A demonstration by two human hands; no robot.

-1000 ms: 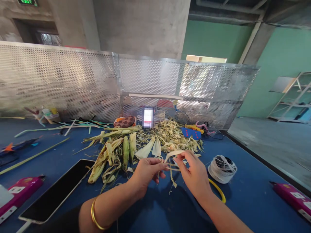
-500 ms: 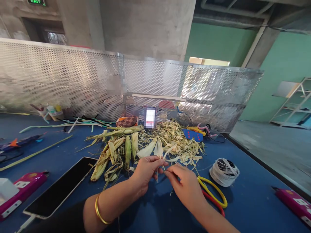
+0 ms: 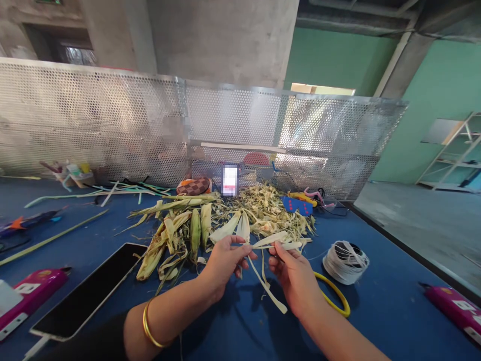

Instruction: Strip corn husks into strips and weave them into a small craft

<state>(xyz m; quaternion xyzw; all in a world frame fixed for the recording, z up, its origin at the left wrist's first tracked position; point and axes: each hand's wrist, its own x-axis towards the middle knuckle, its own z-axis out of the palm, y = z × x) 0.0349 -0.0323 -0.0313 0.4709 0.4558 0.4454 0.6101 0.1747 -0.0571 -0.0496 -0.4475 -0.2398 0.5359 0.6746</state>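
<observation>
Pale strips of corn husk [image 3: 243, 226] fan out from the fingers of my left hand [image 3: 227, 255], which pinches them where they meet. One long strip [image 3: 268, 291] hangs down to the right below that pinch. My right hand [image 3: 291, 268] has its thumb and fingers closed on another husk strip [image 3: 268, 244] that runs sideways from the left hand. Both hands are just above the blue table, in front of a heap of shredded husk [image 3: 270, 205]. Whole husks [image 3: 169, 235] lie left of the heap.
A spool of white string [image 3: 346, 262] and a yellow-handled tool [image 3: 334, 293] lie to the right. Left are a phone [image 3: 88, 288] and a magenta power strip [image 3: 33, 291]; another power strip [image 3: 456, 311] is far right. A perforated metal screen [image 3: 233, 115] stands behind.
My right hand has moved right and slightly up and now holds a husk strip stretched sideways. A long strip now hangs below my left hand, which keeps its pinch.
</observation>
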